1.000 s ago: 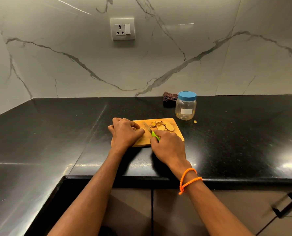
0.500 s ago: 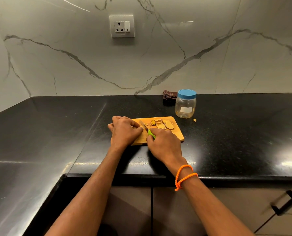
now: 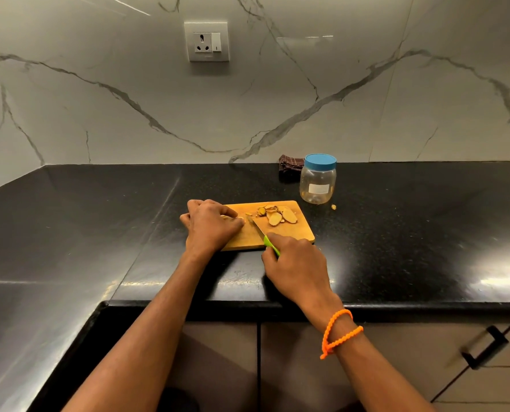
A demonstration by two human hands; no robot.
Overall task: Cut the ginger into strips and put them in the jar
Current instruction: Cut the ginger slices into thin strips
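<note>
White marble-look wall panels (image 3: 307,93) with grey veins rose behind a glossy black countertop (image 3: 99,233), and a wall socket (image 3: 208,41) sat high on the panel. Below the counter edge ran beige cabinet fronts (image 3: 307,367), one with a black handle (image 3: 485,346). On the counter lay a wooden cutting board (image 3: 298,233), its far right corner near a clear plastic jar (image 3: 318,182) that stood upright with its blue lid on; a dark folded cloth (image 3: 289,168) lay just behind the jar against the wall. The left hand (image 3: 210,226) rested on the board's left part with fingers curled, pressing down on a small piece of ginger that was mostly hidden under the fingertips. The right hand (image 3: 295,267), an orange beaded band (image 3: 338,331) at its wrist, had its fingers wrapped round the green handle of a knife (image 3: 261,230), whose blade lay angled across the board toward the left hand. A pile of ginger slices (image 3: 277,215) sat on the far part of the board, right of the blade, and one tiny ginger scrap (image 3: 333,206) lay on the counter just right of the jar
</note>
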